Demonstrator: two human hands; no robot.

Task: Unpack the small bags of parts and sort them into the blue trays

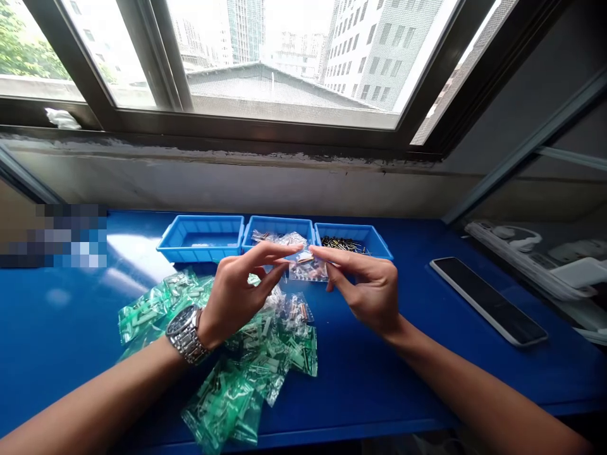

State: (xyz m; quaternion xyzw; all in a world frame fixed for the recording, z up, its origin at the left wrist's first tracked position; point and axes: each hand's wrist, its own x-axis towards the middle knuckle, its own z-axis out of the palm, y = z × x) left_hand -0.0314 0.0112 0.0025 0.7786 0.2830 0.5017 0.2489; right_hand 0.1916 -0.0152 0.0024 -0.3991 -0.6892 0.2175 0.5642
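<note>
A small clear plastic bag point(307, 270) hangs between my two hands above the table, with small parts inside that I cannot make out clearly. My left hand point(244, 287), below a metal watch point(186, 333) on the wrist, pinches the bag's upper left edge between thumb and fingers. At the other side, the thumb and fingers of my right hand point(367, 287) grip its upper right edge. Under and beside my left hand lies a heap of green-tinted plastic packets point(227, 401) with small parts in them. Another clear packet point(298, 309) with copper-coloured pieces rests on the heap.
Three blue trays line the back: the left tray point(202, 254) is mostly bare, the middle tray point(279, 222) has clear packets, the right tray point(382, 249) holds loose metal pins point(345, 244). A phone point(488, 300) lies right on the blue table point(379, 392), near a plastic container point(531, 262).
</note>
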